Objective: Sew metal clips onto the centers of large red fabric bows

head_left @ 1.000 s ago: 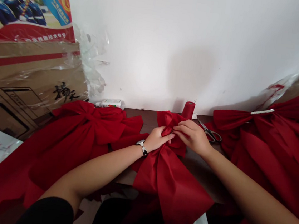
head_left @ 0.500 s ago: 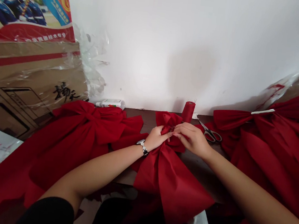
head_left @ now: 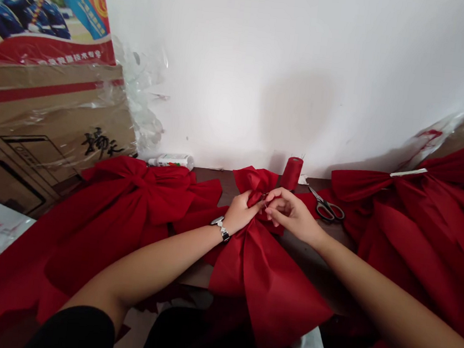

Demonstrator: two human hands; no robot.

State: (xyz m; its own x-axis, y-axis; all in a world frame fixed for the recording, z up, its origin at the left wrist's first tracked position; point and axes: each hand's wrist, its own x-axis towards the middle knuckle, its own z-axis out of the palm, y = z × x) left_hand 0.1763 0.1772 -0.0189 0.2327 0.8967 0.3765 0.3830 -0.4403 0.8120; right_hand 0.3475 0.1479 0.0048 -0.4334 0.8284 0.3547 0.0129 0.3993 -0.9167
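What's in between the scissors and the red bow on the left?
In the head view: another red bow, the left hand gripping it, the right hand at its gathered middle.

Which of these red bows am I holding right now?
The middle bow: your left hand grips its gathered centre, your right hand close beside it. Neither hand holds the left bow or right bow.

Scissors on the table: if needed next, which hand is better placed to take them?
Probably the right hand: it is nearer to the scissors, which lie just to its right. The left hand is farther off and grips the red bow.
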